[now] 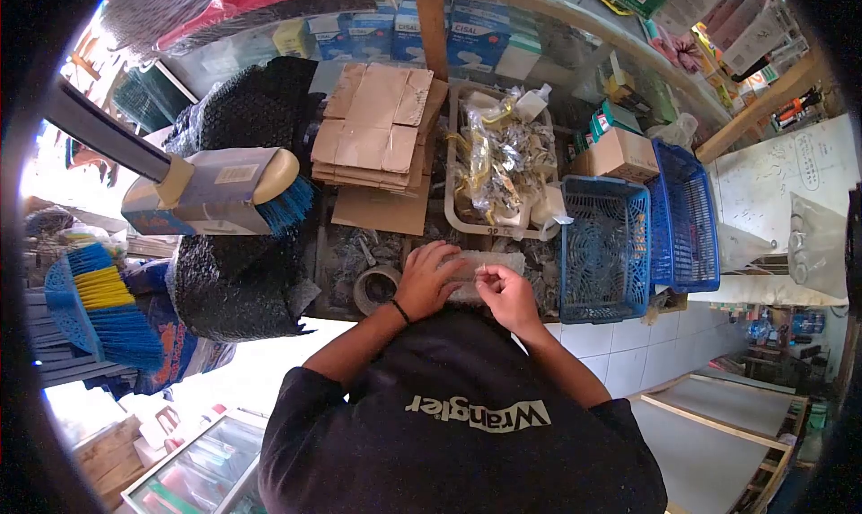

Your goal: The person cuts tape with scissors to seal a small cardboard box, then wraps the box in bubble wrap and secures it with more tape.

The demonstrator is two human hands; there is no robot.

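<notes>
My left hand [429, 279] lies with its fingers stretched out at the edge of a whitish, translucent packing sheet [505, 261], which looks like bubble wrap. Over the right part of that sheet, my right hand [508, 297] is closed in a pinch. Something small and pale shows at its fingertips, too small to name. A wide roll of tape [362, 291] sits just left of my left hand. Beyond both hands stands a white plastic tray [454, 210] full of shiny plastic-wrapped fittings, some with yellow parts.
Flattened cardboard pieces [373, 141] are stacked at the back left, beside black bubble wrap [238, 289]. A blue-bristled broom [202, 191] juts in from the left. Two blue baskets [606, 315] and a brown carton [620, 155] stand on the right.
</notes>
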